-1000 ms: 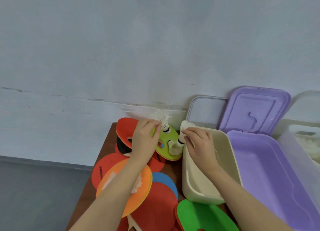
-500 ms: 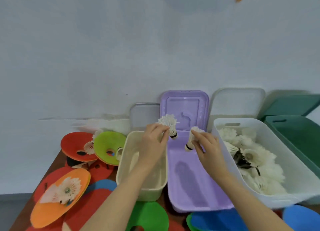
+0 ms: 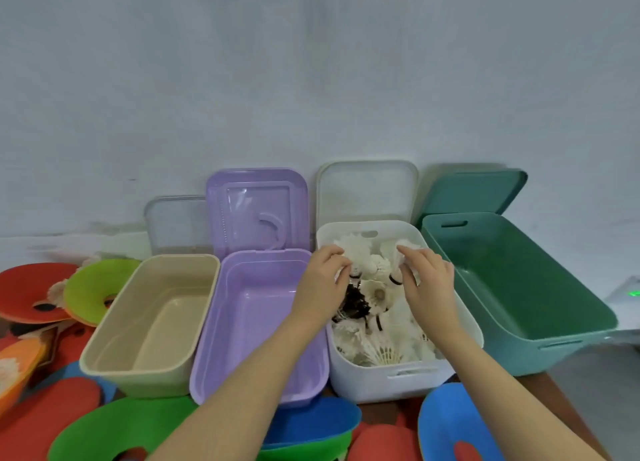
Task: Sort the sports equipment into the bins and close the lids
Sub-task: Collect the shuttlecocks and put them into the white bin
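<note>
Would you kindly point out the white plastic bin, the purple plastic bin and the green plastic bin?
white plastic bin (image 3: 398,382), head view, front wall
purple plastic bin (image 3: 249,308), head view, inner floor
green plastic bin (image 3: 512,287), head view, inner wall

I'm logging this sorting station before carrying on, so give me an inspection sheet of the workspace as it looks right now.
Surface: brown table, mostly covered.
Job's things: four open bins in a row: beige bin and purple bin with nothing visible inside, white bin full of white shuttlecocks, green bin with nothing visible inside. Lids stand against the wall behind.
Clutter: coloured paddles around the bins at left and front.
Hands: left hand and right hand over the white bin, each with fingers pinching a shuttlecock.
Cables: nothing seen.
Surroundings: pale wall; a device with a green light at right.
</note>
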Available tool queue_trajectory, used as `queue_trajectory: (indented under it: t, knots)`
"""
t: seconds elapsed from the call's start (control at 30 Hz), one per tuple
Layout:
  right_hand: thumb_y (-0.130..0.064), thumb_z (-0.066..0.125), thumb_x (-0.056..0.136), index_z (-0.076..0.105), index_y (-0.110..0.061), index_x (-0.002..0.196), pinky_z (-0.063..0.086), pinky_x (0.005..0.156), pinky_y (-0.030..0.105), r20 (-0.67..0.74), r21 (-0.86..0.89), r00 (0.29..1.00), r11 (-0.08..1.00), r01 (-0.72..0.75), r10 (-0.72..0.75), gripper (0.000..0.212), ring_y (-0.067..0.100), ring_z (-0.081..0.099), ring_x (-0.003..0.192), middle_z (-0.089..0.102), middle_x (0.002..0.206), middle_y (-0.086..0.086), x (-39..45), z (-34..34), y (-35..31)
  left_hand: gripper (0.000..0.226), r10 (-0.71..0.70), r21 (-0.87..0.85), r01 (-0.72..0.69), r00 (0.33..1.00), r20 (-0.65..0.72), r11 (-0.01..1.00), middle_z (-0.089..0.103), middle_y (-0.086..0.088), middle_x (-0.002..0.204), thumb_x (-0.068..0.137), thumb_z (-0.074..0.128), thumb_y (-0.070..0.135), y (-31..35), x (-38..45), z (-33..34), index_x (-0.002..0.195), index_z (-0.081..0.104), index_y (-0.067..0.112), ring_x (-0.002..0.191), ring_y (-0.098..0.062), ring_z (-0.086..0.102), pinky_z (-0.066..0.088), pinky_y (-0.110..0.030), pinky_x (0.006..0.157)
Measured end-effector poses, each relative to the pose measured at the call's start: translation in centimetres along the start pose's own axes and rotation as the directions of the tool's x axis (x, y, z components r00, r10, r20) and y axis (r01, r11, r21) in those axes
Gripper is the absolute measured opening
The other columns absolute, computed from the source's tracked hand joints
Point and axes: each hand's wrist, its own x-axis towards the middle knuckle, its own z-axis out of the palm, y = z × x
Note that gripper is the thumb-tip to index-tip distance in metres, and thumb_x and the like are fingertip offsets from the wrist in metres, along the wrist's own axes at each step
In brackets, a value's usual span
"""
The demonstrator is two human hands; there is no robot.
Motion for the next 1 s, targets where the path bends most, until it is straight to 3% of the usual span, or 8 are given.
queue_trajectory:
  t: [0.2, 0.3, 0.4, 0.53, 0.7, 0.83, 0.93, 1.0]
  knots:
    - [0.000, 0.060, 0.086, 0.063, -0.009, 0.114, 0.026, 0.079, 0.023, 0.005, 0.004, 1.000, 1.000, -0.017, 0.017, 0.030, 0.021, 0.054, 0.083, 0.061, 0.089, 0.001, -1.0, -1.9, 3.0, 0.013, -0.047, 0.033, 0.043, 0.990, 0.130, 0.999, 0.056, -0.003, 0.124, 0.092, 0.053, 0.016, 0.8, -1.1, 2.0, 0.092, 0.062, 0.006, 0.102, -0.017, 0.057, 0.049, -0.033, 0.080]
    - [-0.007, 0.052, 0.087, 0.064, -0.007, 0.113, 0.037, 0.077, 0.031, -0.042, 0.059, 0.998, 0.997, -0.041, 0.043, 0.028, 0.018, 0.052, 0.082, 0.060, 0.088, 0.002, -2.1, -3.0, 3.4, 0.016, 0.076, 0.017, -0.078, 0.994, 0.074, 0.997, 0.054, -0.003, 0.128, 0.093, 0.045, 0.020, 1.9, -1.9, 2.1, 0.091, 0.056, 0.008, 0.093, -0.010, 0.055, 0.045, -0.022, 0.070]
    - [-0.008, 0.050, 0.086, 0.065, -0.007, 0.111, 0.036, 0.077, 0.030, -0.017, 0.030, 1.000, 0.999, -0.023, 0.024, 0.029, 0.017, 0.051, 0.083, 0.061, 0.089, 0.002, -3.1, -3.2, 3.8, 0.012, 0.144, 0.070, -0.159, 0.973, 0.183, 0.985, 0.051, -0.008, 0.133, 0.093, 0.046, 0.013, 1.8, -2.9, 2.1, 0.092, 0.056, 0.005, 0.107, -0.014, 0.054, 0.036, -0.013, 0.082]
    - [-0.003, 0.054, 0.086, 0.066, -0.008, 0.108, 0.042, 0.074, 0.035, 0.160, -0.018, 0.987, 1.000, 0.013, -0.010, 0.025, 0.025, 0.055, 0.080, 0.060, 0.091, 0.004, -4.0, -3.0, 4.5, 0.044, -0.041, 0.178, -0.049, 0.883, 0.468, 0.983, 0.046, 0.001, 0.138, 0.096, 0.042, 0.020, 2.0, -4.0, 2.1, 0.139, 0.033, 0.017, 0.109, -0.016, 0.050, 0.034, -0.020, 0.078]
    - [-0.001, 0.062, 0.084, 0.062, -0.004, 0.118, 0.050, 0.084, 0.044, 0.315, -0.038, 0.949, 0.998, 0.041, -0.027, 0.033, 0.029, 0.058, 0.099, 0.061, 0.114, 0.010, -5.2, -3.4, 5.1, 0.050, -0.065, 0.227, -0.076, 0.829, 0.555, 0.971, 0.030, 0.004, 0.151, 0.100, 0.036, 0.033, 2.4, -4.2, 2.9, 0.147, 0.024, 0.023, 0.141, -0.016, 0.020, 0.018, -0.027, 0.111]
    - [0.000, 0.058, 0.086, 0.061, -0.007, 0.119, 0.049, 0.082, 0.030, 0.332, 0.030, 0.943, 0.999, 0.019, -0.028, 0.034, 0.020, 0.057, 0.105, 0.060, 0.119, 0.002, -5.8, -4.3, 4.8, 0.038, -0.107, 0.096, 0.071, 0.891, 0.442, 0.993, 0.044, 0.008, 0.142, 0.098, 0.041, 0.038, 3.0, -4.6, 2.9, 0.134, 0.048, 0.028, 0.131, -0.007, 0.039, 0.033, -0.028, 0.107]
    - [0.008, 0.058, 0.083, 0.066, -0.008, 0.110, 0.054, 0.068, 0.031, 0.226, 0.057, 0.973, 0.998, 0.039, -0.051, 0.032, 0.017, 0.061, 0.092, 0.064, 0.106, -0.001, -6.1, -5.0, 4.4, 0.033, -0.092, 0.063, 0.073, 0.923, 0.374, 0.995, 0.050, 0.006, 0.137, 0.096, 0.048, 0.032, 3.3, -4.6, 3.0, 0.127, 0.057, 0.024, 0.126, -0.005, 0.045, 0.035, -0.025, 0.105]
    - [0.012, 0.060, 0.081, 0.067, -0.005, 0.108, 0.054, 0.072, 0.030, 0.141, 0.065, 0.988, 0.996, 0.057, -0.066, 0.033, 0.016, 0.060, 0.092, 0.066, 0.103, 0.002, -6.1, -5.2, 4.2, 0.030, -0.055, 0.027, 0.048, 0.940, 0.336, 0.998, 0.054, 0.004, 0.133, 0.096, 0.051, 0.026, 3.5, -4.7, 3.0, 0.123, 0.061, 0.020, 0.124, -0.008, 0.049, 0.035, -0.020, 0.104]
